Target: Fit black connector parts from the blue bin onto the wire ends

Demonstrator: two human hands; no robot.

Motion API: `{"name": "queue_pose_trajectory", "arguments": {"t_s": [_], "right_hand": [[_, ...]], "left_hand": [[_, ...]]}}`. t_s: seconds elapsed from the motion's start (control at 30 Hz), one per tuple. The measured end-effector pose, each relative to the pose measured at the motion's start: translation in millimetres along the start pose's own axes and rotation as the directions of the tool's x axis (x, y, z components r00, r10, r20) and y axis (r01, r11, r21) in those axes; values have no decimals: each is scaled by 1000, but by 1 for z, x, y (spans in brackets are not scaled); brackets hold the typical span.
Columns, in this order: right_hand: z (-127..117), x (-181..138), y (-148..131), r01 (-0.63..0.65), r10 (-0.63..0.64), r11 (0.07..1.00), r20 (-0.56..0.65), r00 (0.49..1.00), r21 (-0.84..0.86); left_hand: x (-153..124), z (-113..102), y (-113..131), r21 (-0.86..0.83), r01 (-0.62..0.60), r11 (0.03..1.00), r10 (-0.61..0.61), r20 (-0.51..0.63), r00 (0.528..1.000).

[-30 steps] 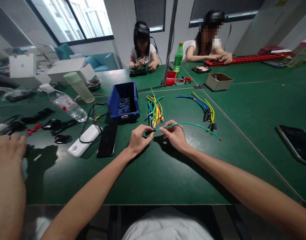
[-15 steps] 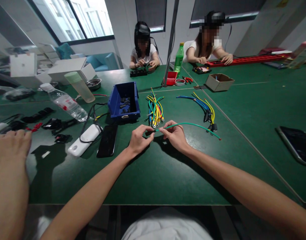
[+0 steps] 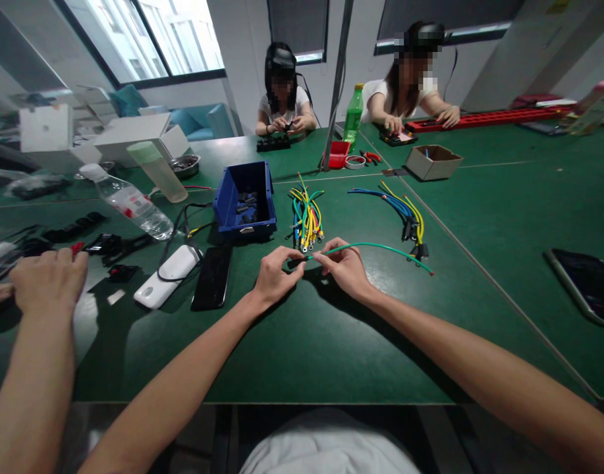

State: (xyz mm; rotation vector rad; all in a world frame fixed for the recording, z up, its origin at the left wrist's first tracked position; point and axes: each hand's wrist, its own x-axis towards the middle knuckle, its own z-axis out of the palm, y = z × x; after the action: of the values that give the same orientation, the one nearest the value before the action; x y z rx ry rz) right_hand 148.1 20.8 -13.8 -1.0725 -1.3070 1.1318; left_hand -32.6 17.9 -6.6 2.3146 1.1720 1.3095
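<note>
My left hand (image 3: 278, 273) pinches a small black sleeve (image 3: 294, 263) at the near end of a green wire (image 3: 381, 245). Close beside it, my right hand (image 3: 345, 266) is closed on that wire, whose free end curves away to the right. Just beyond my fingers lies a bundle of yellow, green and blue wires (image 3: 309, 214) with ring terminals. Farther right, blue and yellow wires (image 3: 405, 210) with black pieces on their ends rest on the table. A blue bin (image 3: 222, 204) holding small black pieces stands left of the bundle.
A black phone (image 3: 211, 278), a white power bank (image 3: 168, 276) and a water bottle (image 3: 134, 201) lie to the left. A neighbour's hand (image 3: 49, 280) is at far left. Another phone (image 3: 585, 283) lies right. Two people sit across the green table (image 3: 519, 204).
My hands stay almost still on the sleeve and the green wire. The neighbour's arm at far left has moved right, and a second hand shows there. A co-worker's hand across the table has shifted.
</note>
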Motion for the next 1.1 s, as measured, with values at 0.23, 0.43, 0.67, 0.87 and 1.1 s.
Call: {"name": "queue_pose_trajectory", "arguments": {"t_s": [0.23,0.43,0.67,0.87,1.1], "right_hand": [[-1,0,2,9,-9,1000,11,1000,-8],[-1,1,3,2,-1,1000,16,1000,-25],[-1,1,1,0,1,999,28,1000,-46],[-2,1,0,6,-3,998,48,999,-65],[-2,1,2,6,0,997,73,997,-76]], "left_hand": [[0,1,-1,-4,2,1000,-2,5,1000],[-1,1,-1,-3,0,1000,0,11,1000],[-1,1,-2,2,-7,1000,7,9,1000],[-2,2,-3,4,-7,1000,7,12,1000],[-2,2,-2,-2,-5,1000,5,21,1000]]}}
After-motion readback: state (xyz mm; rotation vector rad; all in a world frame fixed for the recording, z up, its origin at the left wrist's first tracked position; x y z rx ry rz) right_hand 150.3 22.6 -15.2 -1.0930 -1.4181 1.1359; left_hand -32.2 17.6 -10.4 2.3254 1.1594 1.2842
